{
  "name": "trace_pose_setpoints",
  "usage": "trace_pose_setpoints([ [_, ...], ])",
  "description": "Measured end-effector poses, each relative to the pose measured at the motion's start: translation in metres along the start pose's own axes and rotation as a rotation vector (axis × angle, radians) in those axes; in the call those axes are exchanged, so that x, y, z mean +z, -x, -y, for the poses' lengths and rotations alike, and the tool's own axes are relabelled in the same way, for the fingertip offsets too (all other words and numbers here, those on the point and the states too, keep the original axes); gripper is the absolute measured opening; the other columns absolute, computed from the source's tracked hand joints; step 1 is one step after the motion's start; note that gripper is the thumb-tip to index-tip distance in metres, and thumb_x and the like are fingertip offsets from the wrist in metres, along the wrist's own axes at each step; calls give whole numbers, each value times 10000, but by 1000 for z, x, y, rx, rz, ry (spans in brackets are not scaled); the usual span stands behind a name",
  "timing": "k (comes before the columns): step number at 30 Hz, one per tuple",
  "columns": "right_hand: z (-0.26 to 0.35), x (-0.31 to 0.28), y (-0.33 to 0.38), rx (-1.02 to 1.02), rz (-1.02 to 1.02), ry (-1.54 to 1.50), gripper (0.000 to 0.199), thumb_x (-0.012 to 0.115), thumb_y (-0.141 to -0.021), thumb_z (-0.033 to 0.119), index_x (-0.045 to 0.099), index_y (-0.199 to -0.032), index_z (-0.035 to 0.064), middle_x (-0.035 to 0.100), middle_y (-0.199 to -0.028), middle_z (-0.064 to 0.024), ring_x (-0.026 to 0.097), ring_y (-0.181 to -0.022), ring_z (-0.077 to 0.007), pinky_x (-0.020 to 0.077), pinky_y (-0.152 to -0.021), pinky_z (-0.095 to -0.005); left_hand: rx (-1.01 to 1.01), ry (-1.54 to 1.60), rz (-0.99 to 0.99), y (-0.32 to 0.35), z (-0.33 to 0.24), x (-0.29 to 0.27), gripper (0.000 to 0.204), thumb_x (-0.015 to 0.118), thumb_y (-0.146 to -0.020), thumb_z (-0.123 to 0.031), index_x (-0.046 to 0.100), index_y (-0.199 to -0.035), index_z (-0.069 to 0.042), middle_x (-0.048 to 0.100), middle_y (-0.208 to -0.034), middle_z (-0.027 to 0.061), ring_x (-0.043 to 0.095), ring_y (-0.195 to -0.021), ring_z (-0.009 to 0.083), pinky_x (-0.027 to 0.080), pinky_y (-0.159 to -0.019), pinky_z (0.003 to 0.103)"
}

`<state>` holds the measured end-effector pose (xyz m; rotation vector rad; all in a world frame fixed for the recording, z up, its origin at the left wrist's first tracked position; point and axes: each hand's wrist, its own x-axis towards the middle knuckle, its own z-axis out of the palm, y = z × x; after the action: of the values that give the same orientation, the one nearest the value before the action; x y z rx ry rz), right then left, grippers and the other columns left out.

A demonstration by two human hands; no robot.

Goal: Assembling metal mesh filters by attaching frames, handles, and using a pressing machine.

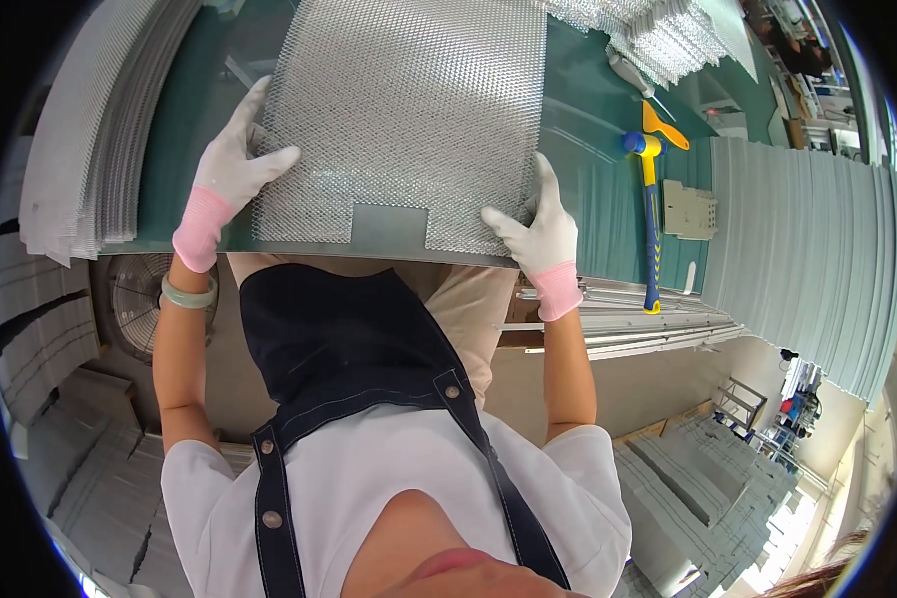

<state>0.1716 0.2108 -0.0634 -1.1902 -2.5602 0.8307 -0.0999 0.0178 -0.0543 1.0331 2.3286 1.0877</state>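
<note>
A silvery expanded-metal mesh sheet [409, 110] lies on the green tabletop in front of me, a rectangular notch in its near edge. Whether it is one sheet or several stacked, I cannot tell. My left hand [231, 159], in a white glove with a pink cuff, holds the sheet's left edge, thumb on top and index finger stretched along the side. Gloved the same way, my right hand [540, 221] grips the right edge near the close corner, its thumb over the mesh. The other fingertips of both hands are partly hidden.
A blue-and-yellow hammer [651, 209], an orange-handled scraper [666, 127] and a screwdriver [630, 75] lie to the right. Beside them are a beige plate [688, 210] and a large stack of grey panels [802, 239]. Stacked mesh sheets [100, 130] stand at the left.
</note>
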Motion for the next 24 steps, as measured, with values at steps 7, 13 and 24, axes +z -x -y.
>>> trace_pose_setpoints([
  [7, 2, 6, 4, -44, -70, 34, 907, 714, -631, 454, 267, -1332, 91, 606, -984, -170, 614, -788, -328, 500, -641, -348, -105, -53, 21, -3, 2, 6, 850, 683, -640, -330, 277, -1370, -173, 581, -1009, 144, 560, -782, 229, 444, -795, 301],
  [13, 8, 10, 7, -125, -152, 45, 917, 706, -644, 440, 255, -1343, 56, 597, -1018, -173, 614, -771, -303, 497, -613, -333, -93, -95, 31, -1, -1, 0, 847, 678, -645, -333, 267, -1367, -171, 496, -1241, 126, 580, -963, 279, 437, -870, 319],
  [24, 1, 0, 7, -43, 1, 102, 913, 698, -654, 433, 248, -1341, 34, 590, -1025, -196, 602, -840, -325, 485, -710, -353, -154, -208, 174, -2, -8, 2, 884, 705, -636, -298, 250, -1373, -121, 582, -924, 196, 589, -910, 288, 434, -829, 324],
])
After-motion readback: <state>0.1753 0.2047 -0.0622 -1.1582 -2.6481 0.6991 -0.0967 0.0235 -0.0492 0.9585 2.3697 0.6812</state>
